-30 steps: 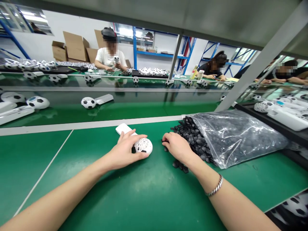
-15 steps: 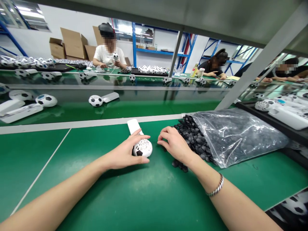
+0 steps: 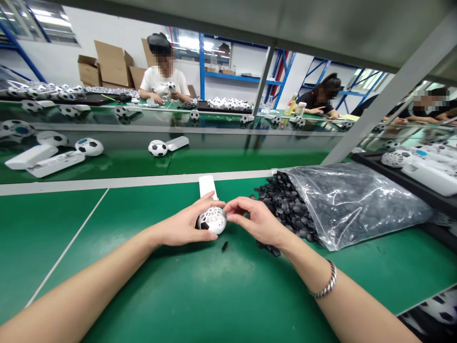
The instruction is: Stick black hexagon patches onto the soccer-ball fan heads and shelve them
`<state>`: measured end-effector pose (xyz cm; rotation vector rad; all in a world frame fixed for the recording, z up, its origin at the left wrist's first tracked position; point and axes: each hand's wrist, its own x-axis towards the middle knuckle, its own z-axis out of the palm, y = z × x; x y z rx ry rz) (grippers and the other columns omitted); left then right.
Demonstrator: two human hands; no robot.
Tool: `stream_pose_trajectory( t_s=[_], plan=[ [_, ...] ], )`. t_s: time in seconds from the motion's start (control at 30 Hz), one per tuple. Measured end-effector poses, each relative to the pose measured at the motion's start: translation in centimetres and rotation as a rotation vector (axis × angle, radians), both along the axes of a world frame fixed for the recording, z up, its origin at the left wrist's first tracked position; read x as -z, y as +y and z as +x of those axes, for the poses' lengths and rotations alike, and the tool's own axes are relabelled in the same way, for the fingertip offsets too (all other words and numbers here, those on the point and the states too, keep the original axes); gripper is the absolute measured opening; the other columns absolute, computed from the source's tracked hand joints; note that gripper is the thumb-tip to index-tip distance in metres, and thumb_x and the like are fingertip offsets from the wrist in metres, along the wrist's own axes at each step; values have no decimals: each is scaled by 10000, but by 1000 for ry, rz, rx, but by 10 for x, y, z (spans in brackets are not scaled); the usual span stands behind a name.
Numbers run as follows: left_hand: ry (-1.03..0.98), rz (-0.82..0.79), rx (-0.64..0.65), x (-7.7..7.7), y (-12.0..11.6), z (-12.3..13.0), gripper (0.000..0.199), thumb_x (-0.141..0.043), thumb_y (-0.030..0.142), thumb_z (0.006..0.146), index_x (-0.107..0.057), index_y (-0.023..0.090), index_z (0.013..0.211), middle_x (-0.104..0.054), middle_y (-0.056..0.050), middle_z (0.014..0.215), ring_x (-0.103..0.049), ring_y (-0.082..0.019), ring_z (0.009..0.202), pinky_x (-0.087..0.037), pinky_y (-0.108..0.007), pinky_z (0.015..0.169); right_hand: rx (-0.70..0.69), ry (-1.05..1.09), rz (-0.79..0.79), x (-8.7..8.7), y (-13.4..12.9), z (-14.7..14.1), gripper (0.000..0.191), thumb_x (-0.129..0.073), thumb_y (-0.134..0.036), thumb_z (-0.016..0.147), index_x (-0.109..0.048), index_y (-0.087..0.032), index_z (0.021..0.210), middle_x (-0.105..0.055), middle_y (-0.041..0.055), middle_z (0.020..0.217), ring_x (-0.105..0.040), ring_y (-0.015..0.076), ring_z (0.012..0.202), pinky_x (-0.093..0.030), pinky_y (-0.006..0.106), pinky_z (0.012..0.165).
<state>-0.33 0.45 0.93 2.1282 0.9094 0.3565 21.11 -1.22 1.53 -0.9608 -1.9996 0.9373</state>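
Observation:
My left hand [image 3: 193,219] curls around a white football-shaped fan head [image 3: 216,222] with an open lattice top and black patches. Its flat white handle [image 3: 207,186] points away from me on the green bench. At the ball's right side is my right hand [image 3: 252,219], thumb and fingertips pinched together against the shell; whatever sits between them is hidden. A small black piece [image 3: 224,246] shows just in front of the ball. Behind my right hand, a heap of black plastic patches [image 3: 291,207] spills from a clear plastic bag [image 3: 360,205].
Beyond the bench edge, a green conveyor [image 3: 214,157] carries more football fans [image 3: 157,147]. A black tray [image 3: 407,176] of white fan parts lies at the right, near a slanted grey post [image 3: 357,114]. Across the line, co-workers [image 3: 166,81] sit handling parts.
My right hand has moved left from beside the black heap to the ball. A small black piece now shows in front of the ball. Fans on the conveyor have shifted right.

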Motion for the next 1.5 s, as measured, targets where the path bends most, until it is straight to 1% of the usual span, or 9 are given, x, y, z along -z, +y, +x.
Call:
stream_pose_trajectory(
  t_s=[0.17, 0.3, 0.4, 0.53, 0.7, 0.83, 1.03, 1.17, 1.5],
  plan=[
    [-23, 7, -31, 0, 2, -2, 656, -614, 345, 739, -321, 303, 1324, -118, -37, 1481, -32, -223, 1359, -117, -440, 1092, 1, -109, 11, -6, 1, 7, 31, -584, -204, 789, -606, -185, 783, -607, -5, 792, -543, 110, 731, -443, 244, 705],
    [-45, 25, -100, -1, 7, -5, 623, -603, 347, 740, -351, 283, 1307, -222, -44, 1455, -74, -224, 1357, -126, -437, 1095, -317, -333, -192, -10, -6, 11, 165, -716, -300, 660, -625, -198, 753, -587, -31, 716, -523, 97, 632, -426, 196, 570],
    [-62, 31, -140, 0, 9, -5, 620, -624, 419, 717, -389, 276, 1273, -264, -52, 1439, -95, -242, 1353, -151, -446, 1088, -441, -525, -185, -9, -15, 6, 302, -795, -277, 534, -640, -219, 786, -563, -42, 701, -505, 94, 612, -378, 172, 499],
    [-79, 47, -193, 3, 7, -1, 570, -620, 435, 722, -417, 283, 1233, -242, -58, 1447, -130, -243, 1349, -172, -444, 1079, -405, -592, -72, -7, -23, -1, 224, -771, -193, 581, -622, -207, 748, -546, -29, 752, -497, 87, 631, -341, 169, 500],
    [-98, 48, -135, 0, 5, -1, 520, -622, 300, 722, -433, 268, 1206, -294, -54, 1424, -131, -206, 1352, -162, -410, 1090, -408, -585, -160, -7, -23, -1, 164, -734, -155, 635, -576, -183, 669, -536, -59, 624, -470, 68, 535, -306, 163, 455],
    [-130, 25, -25, -6, 1, 1, 518, -619, 208, 693, -456, 260, 1181, -402, -25, 1354, -160, -201, 1346, -175, -388, 1095, -278, -438, -108, -7, -17, 0, 35, -650, -186, 732, -628, -207, 750, -611, -36, 683, -533, 102, 609, -385, 197, 549],
    [-147, 12, 78, -9, -7, 6, 512, -620, 164, 675, -476, 268, 1155, -463, -4, 1295, -165, -201, 1345, -187, -379, 1095, -106, -232, 8, -8, -13, -1, 105, -570, -187, 802, -652, -244, 832, -655, -21, 800, -585, 132, 745, -422, 236, 689],
    [-99, -8, 35, -9, -8, 6, 567, -629, 178, 677, -442, 259, 1206, -343, -34, 1394, -167, -200, 1345, -185, -374, 1091, -7, -145, -5, -10, -13, -1, 54, -584, -177, 787, -623, -215, 783, -645, -22, 765, -573, 124, 711, -426, 231, 664],
    [-89, 24, -48, -1, -8, 11, 500, -667, 372, 689, -491, 252, 1141, -329, -77, 1406, -192, -211, 1338, -220, -393, 1068, -104, -56, 48, -1, -7, -6, 61, -609, -148, 775, -638, -201, 778, -592, -9, 785, -547, 127, 816, -417, 265, 786]
  ],
)
